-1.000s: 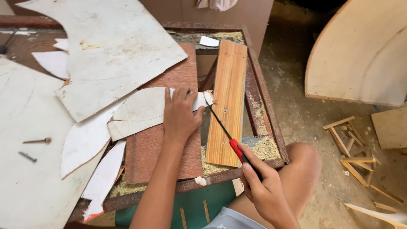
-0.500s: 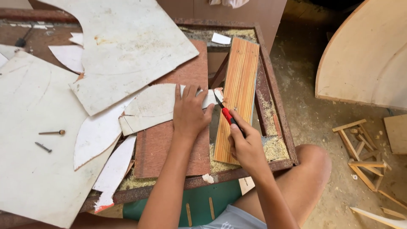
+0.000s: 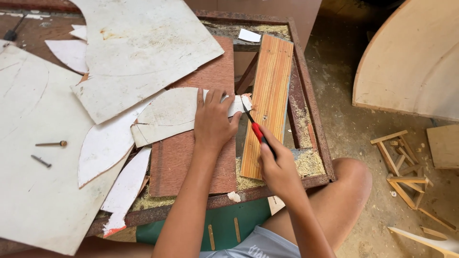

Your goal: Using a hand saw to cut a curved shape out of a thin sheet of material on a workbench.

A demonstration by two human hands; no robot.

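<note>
Since the earlier frame, the right hand [image 3: 279,167] has carried the red-handled knife [image 3: 256,128] up and leftward, off the striped wooden plank [image 3: 267,105] toward the curved white sheet piece [image 3: 177,112]. That piece lies across the brown board [image 3: 201,157] on the rust-framed table [image 3: 315,143], long axis running left to right. The left hand [image 3: 213,122] presses flat on it, fingers spread. The right hand is clenched around the handle, blade tip pointing up-left and meeting the piece's right end, just beside the left fingertips.
</note>
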